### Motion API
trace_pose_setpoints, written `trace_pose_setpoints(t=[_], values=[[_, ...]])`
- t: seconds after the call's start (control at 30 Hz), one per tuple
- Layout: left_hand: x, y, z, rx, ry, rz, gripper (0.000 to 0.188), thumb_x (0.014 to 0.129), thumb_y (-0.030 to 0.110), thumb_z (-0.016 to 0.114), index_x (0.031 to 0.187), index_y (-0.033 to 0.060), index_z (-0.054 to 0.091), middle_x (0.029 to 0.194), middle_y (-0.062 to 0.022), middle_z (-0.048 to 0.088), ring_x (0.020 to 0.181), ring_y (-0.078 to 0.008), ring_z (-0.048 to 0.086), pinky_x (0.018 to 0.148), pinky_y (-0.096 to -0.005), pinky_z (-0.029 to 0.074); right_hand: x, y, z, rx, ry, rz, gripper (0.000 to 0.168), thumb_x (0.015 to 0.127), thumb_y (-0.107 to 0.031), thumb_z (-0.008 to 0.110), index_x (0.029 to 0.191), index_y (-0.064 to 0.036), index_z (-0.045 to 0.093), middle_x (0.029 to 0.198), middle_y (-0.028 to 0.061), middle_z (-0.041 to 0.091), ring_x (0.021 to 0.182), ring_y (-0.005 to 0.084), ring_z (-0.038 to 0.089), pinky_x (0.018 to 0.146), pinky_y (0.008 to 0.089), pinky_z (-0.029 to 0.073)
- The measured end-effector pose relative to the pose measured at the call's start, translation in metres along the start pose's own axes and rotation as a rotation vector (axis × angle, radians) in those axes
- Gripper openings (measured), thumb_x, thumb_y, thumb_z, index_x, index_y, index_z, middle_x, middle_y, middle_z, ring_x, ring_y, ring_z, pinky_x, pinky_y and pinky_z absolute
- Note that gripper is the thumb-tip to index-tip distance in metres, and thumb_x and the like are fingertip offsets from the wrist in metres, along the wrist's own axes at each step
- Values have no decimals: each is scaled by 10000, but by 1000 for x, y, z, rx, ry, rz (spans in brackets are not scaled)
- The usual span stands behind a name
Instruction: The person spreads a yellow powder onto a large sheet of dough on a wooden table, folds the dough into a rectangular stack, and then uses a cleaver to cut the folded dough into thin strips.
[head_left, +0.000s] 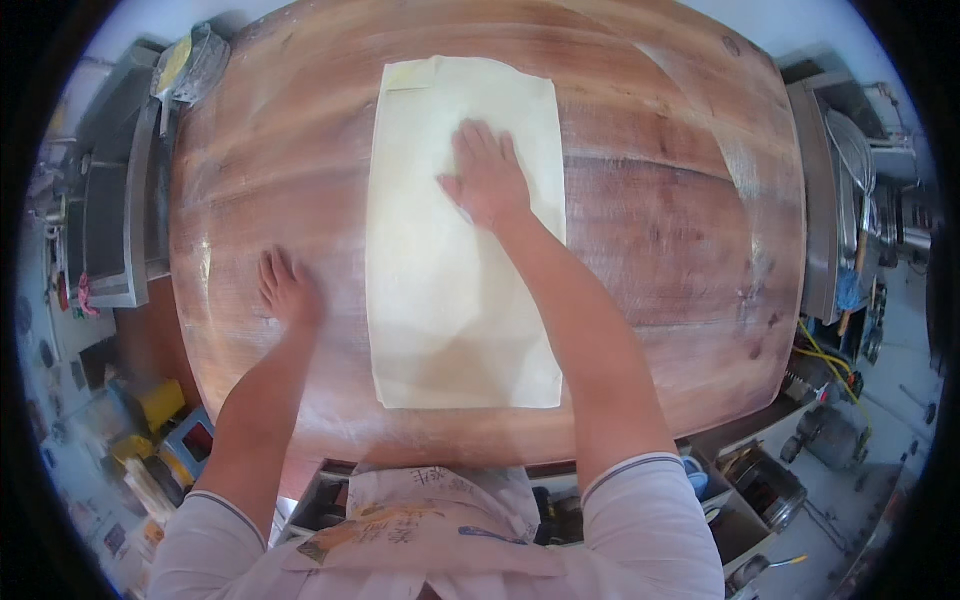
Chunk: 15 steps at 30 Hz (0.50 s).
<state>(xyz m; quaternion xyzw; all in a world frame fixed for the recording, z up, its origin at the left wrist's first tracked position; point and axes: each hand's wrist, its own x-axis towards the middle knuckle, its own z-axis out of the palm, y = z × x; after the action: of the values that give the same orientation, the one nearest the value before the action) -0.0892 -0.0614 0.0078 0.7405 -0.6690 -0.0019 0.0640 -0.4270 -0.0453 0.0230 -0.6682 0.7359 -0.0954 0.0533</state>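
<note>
A pale rectangular sheet of dough (450, 300) lies flat on a large wooden work table (675, 247), its long side running away from me. A small flap is folded over at its far left corner. My right hand (487, 176) rests palm down on the upper part of the sheet, fingers spread and holding nothing. To the left of the dough, my left hand (289, 289) is on the bare wood with its fingers apart, also without anything in it.
A metal pan with a handle (195, 67) stands at the table's far left corner. Metal units flank both sides, the right one with a wire strainer (851, 150). Open drawers with containers (739, 525) sit at the near edge, below right.
</note>
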Motion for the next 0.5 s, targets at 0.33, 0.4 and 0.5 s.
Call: trace_pose_setpoints(t=[0.33, 0.4, 0.5], values=[[1, 4, -2, 82, -30, -10, 540, 895, 341, 416, 1395, 169, 307, 1454, -70, 267, 1348, -252, 205, 1096, -417, 130, 19, -71, 6, 175, -111, -257, 671, 850, -481, 458, 1340, -31, 369, 1433, 106, 296, 1347, 245, 213, 1095, 472, 153], [1, 5, 0, 88, -16, 7, 542, 887, 336, 424, 1392, 173, 313, 1455, -63, 267, 1350, -250, 201, 1100, -419, 122, 30, -65, 9, 169, -58, -158, 665, 852, -474, 464, 1330, -19, 378, 1432, 117, 299, 1346, 255, 220, 1094, 483, 146], [-3, -2, 3, 84, 0, -14, 540, 877, 331, 436, 1384, 182, 326, 1451, -52, 277, 1350, -245, 202, 1105, -425, 109, 38, -41, -1, 39, 42, 147, 621, 844, -420, 513, 1305, -17, 405, 1416, 149, 317, 1338, 269, 238, 1084, 519, 142]])
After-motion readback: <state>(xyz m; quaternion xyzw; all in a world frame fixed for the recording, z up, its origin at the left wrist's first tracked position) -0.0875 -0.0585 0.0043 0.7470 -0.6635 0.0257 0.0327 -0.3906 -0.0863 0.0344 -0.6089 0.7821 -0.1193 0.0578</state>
